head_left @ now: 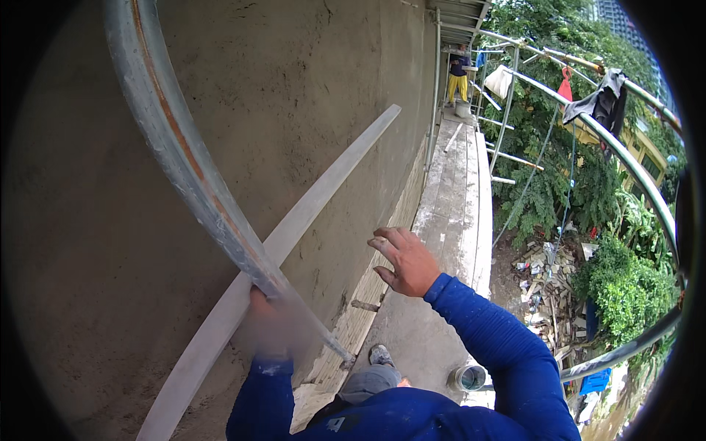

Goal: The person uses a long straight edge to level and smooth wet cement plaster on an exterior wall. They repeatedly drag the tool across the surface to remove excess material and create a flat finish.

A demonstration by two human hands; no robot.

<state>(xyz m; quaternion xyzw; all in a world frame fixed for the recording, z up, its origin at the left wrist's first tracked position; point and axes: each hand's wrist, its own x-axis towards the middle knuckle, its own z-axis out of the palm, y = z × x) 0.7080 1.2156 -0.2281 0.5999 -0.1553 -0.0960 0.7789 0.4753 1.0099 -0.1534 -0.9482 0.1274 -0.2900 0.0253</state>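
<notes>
Metal tube [187,173], gray with 1 rust-colored streak, crosses the foreground diagonally. Behind it, 1 long pale board [320,197] extends diagonally across the gray wall [346,66]. Left hand [272,323]: positioned at the board's lower edge, near the tube; blurred, so finger state cannot be determined. Right hand [407,263]: raised apart from the board, fingers spread and slightly bent, above the walkway [412,323].

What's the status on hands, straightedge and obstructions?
Left hand at the long pale straightedge, blurred, grip unclear. Right hand open, empty. Grey metal pole crosses in front of the straightedge.
</notes>
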